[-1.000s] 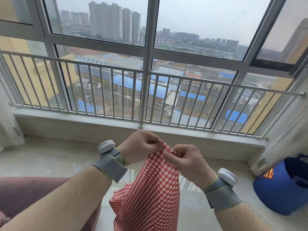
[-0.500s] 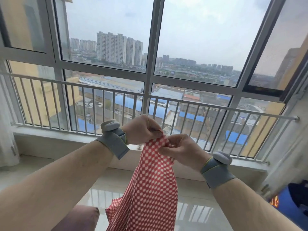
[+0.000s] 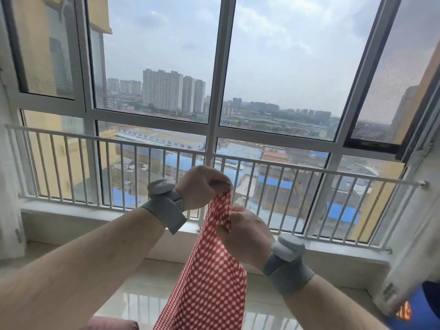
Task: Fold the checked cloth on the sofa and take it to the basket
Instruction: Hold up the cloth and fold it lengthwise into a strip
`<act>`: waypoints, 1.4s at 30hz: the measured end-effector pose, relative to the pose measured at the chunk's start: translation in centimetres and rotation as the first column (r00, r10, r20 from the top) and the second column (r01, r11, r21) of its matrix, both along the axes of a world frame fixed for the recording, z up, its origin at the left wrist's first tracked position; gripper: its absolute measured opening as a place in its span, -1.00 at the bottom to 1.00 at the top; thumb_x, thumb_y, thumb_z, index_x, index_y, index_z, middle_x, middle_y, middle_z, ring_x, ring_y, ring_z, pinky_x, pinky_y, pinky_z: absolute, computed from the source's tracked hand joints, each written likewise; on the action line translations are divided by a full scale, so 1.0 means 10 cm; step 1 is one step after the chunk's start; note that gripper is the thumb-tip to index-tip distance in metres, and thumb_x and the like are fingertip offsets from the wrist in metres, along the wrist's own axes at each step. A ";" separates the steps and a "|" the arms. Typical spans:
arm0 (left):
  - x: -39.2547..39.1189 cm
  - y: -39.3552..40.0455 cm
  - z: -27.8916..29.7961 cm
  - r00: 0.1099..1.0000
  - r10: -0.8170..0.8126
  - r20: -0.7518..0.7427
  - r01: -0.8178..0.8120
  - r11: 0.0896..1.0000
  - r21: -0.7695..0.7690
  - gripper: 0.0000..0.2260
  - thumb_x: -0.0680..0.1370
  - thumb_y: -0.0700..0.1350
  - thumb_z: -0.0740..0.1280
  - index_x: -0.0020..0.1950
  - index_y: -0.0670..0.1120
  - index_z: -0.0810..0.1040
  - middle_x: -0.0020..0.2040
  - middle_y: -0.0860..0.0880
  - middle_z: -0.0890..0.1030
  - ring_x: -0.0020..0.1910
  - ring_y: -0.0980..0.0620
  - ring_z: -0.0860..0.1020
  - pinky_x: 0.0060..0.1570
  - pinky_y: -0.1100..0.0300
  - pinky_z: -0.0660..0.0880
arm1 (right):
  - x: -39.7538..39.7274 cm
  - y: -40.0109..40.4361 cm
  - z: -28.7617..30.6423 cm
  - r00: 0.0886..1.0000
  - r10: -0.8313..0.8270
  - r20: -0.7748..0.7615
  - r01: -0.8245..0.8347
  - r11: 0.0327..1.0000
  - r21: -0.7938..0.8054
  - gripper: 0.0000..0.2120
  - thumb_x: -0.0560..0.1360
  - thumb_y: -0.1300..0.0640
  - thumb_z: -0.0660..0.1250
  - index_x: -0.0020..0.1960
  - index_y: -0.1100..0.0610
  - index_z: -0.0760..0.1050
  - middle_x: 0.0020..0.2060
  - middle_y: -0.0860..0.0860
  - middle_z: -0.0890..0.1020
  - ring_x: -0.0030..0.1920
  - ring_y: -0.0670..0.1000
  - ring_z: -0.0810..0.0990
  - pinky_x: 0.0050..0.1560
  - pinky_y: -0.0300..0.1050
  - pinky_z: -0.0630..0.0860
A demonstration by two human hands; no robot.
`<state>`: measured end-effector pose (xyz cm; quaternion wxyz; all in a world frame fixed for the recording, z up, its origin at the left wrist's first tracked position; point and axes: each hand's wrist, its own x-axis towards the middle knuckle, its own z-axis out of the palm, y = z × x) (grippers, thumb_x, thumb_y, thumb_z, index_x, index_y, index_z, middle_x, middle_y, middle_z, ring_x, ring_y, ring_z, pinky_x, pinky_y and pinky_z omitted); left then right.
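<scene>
Left hand (image 3: 202,186) pinching top corner of checked cloth (image 3: 209,277), fingers curled. Right hand (image 3: 245,234) gripping cloth edge just below. Cloth hanging in air before window railing (image 3: 309,172). Blue basket (image 3: 421,308) at lower right.

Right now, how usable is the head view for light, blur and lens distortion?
Head view: even overcast daylight through the window, no hard shadows; pale reflections sheen the floor tiles. Wide-angle bend tilts the frame uprights outward. The right edge smears, blurring the curtain and the blue basket. Left hand, right hand and the checked cloth read sharp.
</scene>
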<state>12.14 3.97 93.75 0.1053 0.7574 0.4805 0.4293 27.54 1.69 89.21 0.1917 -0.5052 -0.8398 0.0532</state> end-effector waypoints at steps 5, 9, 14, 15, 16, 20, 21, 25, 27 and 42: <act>-0.02 -0.03 -0.06 0.995 -0.030 0.096 0.026 0.998 0.051 -0.84 0.50 -0.26 0.36 -0.05 -0.05 0.70 -0.22 0.16 0.65 -0.19 0.15 0.63 -0.06 0.21 0.59 | 0.01 0.05 -0.07 0.999 -0.016 0.045 0.020 0.997 -0.081 -0.74 0.56 -0.07 0.12 0.01 0.06 0.49 -0.06 -0.02 0.52 -0.08 0.01 0.53 0.00 -0.04 0.55; -0.05 -0.03 -0.09 0.996 -0.016 0.088 0.009 0.997 0.072 -0.84 0.49 -0.26 0.37 -0.06 -0.06 0.70 -0.22 0.16 0.64 -0.20 0.19 0.62 -0.08 0.29 0.57 | 0.11 0.13 -0.16 0.999 0.037 -0.031 -0.041 0.988 -0.151 -0.74 0.52 -0.08 0.13 -0.20 0.02 0.51 -0.26 -0.07 0.56 -0.25 -0.08 0.51 -0.23 -0.15 0.49; -0.05 -0.05 -0.12 0.997 -0.021 0.072 0.017 0.998 0.062 -0.82 0.49 -0.27 0.37 -0.07 0.00 0.68 -0.25 0.21 0.62 -0.24 0.31 0.60 -0.13 0.41 0.54 | 0.20 0.22 -0.23 0.951 0.084 -0.299 -0.209 0.885 -0.416 -0.77 0.49 -0.04 0.32 -0.09 0.12 0.62 -0.16 0.06 0.69 -0.13 0.06 0.66 -0.08 -0.09 0.64; -0.05 -0.05 -0.11 0.996 -0.026 0.083 0.021 0.998 0.058 -0.80 0.49 -0.27 0.37 -0.08 0.03 0.67 -0.25 0.22 0.62 -0.24 0.29 0.60 -0.12 0.39 0.55 | 0.22 0.25 -0.23 0.910 0.052 -0.412 -0.263 0.840 -0.475 -0.77 0.49 0.00 0.35 -0.03 0.17 0.62 -0.09 0.11 0.69 -0.06 0.11 0.67 0.03 -0.04 0.63; -0.07 -0.06 -0.11 0.995 -0.030 0.094 0.025 0.998 0.054 -0.78 0.49 -0.28 0.37 -0.10 0.05 0.67 -0.25 0.23 0.63 -0.24 0.28 0.61 -0.12 0.38 0.55 | 0.23 0.26 -0.23 0.857 0.004 -0.516 -0.315 0.796 -0.517 -0.76 0.50 0.06 0.37 0.01 0.23 0.61 -0.04 0.14 0.69 -0.01 0.14 0.66 0.08 -0.02 0.62; -0.13 -0.04 -0.04 0.996 -0.013 0.083 0.010 0.999 0.037 -0.78 0.49 -0.27 0.38 -0.10 0.06 0.66 -0.24 0.18 0.64 -0.21 0.23 0.62 -0.09 0.35 0.56 | 0.26 0.32 -0.15 0.724 -0.082 -0.685 -0.393 0.768 -0.506 -0.75 0.51 0.10 0.39 -0.05 0.32 0.59 -0.16 0.10 0.68 -0.16 0.05 0.66 -0.17 -0.22 0.60; -0.15 -0.02 -0.03 0.997 0.010 0.076 -0.013 0.999 0.036 -0.80 0.48 -0.26 0.38 -0.09 0.05 0.67 -0.24 0.17 0.65 -0.21 0.24 0.61 -0.09 0.36 0.56 | 0.27 0.33 -0.13 0.751 -0.051 -0.658 -0.360 0.804 -0.473 -0.73 0.51 0.07 0.39 -0.12 0.31 0.60 -0.24 0.10 0.68 -0.26 0.03 0.64 -0.24 -0.22 0.58; -0.24 0.05 -0.01 0.990 0.140 0.000 -0.140 0.990 0.022 -0.85 0.49 -0.20 0.38 0.00 -0.05 0.70 -0.12 0.05 0.69 -0.17 0.15 0.60 -0.02 0.30 0.53 | 0.31 0.35 -0.13 0.872 0.069 -0.485 -0.226 0.935 -0.273 -0.64 0.50 -0.04 0.40 -0.22 0.27 0.65 -0.29 0.27 0.67 -0.38 0.09 0.52 -0.32 0.00 0.49; -0.26 0.06 -0.02 0.982 0.183 -0.038 -0.183 0.983 0.019 -0.84 0.49 -0.20 0.38 0.03 -0.07 0.69 -0.07 0.01 0.70 -0.14 0.09 0.60 0.01 0.24 0.54 | 0.35 0.37 -0.11 0.861 0.093 -0.500 -0.263 0.923 -0.281 -0.74 0.49 -0.03 0.40 -0.28 0.09 0.69 -0.37 0.12 0.69 -0.40 0.05 0.52 -0.34 -0.06 0.48; -0.30 0.15 0.00 0.962 0.271 0.019 -0.272 0.960 0.070 -0.84 0.49 -0.21 0.38 0.03 -0.09 0.69 -0.08 -0.03 0.71 -0.14 0.05 0.59 0.07 0.18 0.52 | 0.55 0.53 -0.54 0.940 0.027 -0.341 -0.117 0.962 -0.246 -0.75 0.45 0.01 0.45 -0.29 0.16 0.70 -0.36 0.11 0.70 -0.45 -0.09 0.48 -0.33 -0.05 0.52</act>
